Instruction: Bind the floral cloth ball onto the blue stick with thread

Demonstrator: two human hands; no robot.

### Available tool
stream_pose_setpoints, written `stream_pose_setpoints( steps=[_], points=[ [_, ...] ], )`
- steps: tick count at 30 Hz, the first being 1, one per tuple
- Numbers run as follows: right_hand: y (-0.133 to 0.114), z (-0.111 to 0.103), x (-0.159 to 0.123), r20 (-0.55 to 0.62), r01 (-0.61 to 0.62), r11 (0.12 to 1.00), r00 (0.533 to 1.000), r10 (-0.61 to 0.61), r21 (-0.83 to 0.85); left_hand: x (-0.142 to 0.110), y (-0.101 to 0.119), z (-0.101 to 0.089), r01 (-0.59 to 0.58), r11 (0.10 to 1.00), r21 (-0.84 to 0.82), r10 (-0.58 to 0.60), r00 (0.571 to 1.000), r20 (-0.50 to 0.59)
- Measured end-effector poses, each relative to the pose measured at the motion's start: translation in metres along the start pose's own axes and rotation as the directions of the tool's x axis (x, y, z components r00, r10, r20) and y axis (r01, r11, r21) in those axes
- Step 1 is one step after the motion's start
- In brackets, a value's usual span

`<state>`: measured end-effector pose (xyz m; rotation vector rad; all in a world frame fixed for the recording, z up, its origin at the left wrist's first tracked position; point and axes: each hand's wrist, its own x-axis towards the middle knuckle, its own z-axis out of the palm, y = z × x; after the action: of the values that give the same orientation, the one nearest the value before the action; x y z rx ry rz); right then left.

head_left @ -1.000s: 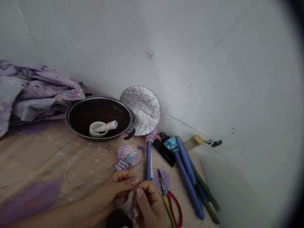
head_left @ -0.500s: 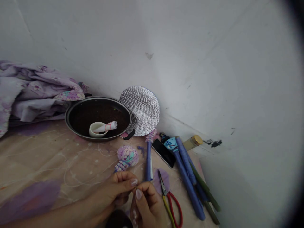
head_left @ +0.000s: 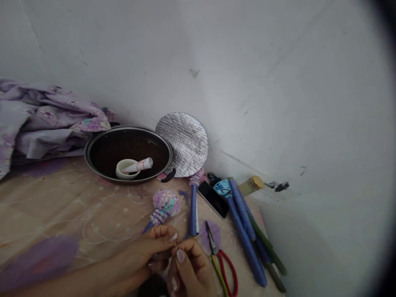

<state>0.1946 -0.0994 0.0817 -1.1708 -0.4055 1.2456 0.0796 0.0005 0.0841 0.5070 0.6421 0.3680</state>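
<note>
My left hand (head_left: 151, 249) and my right hand (head_left: 192, 264) meet at the bottom middle, thumbs and forefingers pinched together at the tips. Whatever is between them is too small to make out. Just beyond the left hand lies a stick with a round floral cloth head (head_left: 166, 203), tied round its neck, its blue handle partly hidden by that hand. To the right of the right hand rest scissors (head_left: 213, 246) with one red and one yellow handle. A dark rounded thing (head_left: 153, 286) shows below the hands.
A dark pan (head_left: 105, 176) holds a white cup (head_left: 127, 175) with a rolled paper (head_left: 142, 164). Behind it a silvery disc (head_left: 185, 142) leans on the wall. A phone (head_left: 213, 199), blue-wrapped sticks (head_left: 247, 243) and a gold-capped jar (head_left: 252, 185) lie rightward; bunched floral cloth (head_left: 55, 115) lies left.
My fingertips have shifted slightly, still pinched together. The left hand sits a little lower, showing more of the floral-headed stick's blue handle. Everything else stays put.
</note>
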Motion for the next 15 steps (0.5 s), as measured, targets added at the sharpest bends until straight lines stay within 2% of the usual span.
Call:
stream_pose_setpoints(
  steps=[3,10,15],
  points=[
    [-0.0003,-0.0002,-0.0005,0.006,-0.002,1.0,1.0,0.002,0.004,0.0013,0.0004,-0.0009,0.023,1.0,0.004,-0.023,0.999,-0.044],
    [0.0,-0.0025,0.0,0.013,-0.005,0.999,1.0,0.005,-0.037,0.0031,-0.0028,-0.0051,0.012,1.0,0.001,-0.012,1.0,-0.02],
    [0.0028,-0.0036,-0.0004,0.002,-0.002,0.999,1.0,0.002,-0.04,0.0004,0.0005,-0.0025,0.034,0.999,0.029,-0.032,0.998,-0.06]
  ],
)
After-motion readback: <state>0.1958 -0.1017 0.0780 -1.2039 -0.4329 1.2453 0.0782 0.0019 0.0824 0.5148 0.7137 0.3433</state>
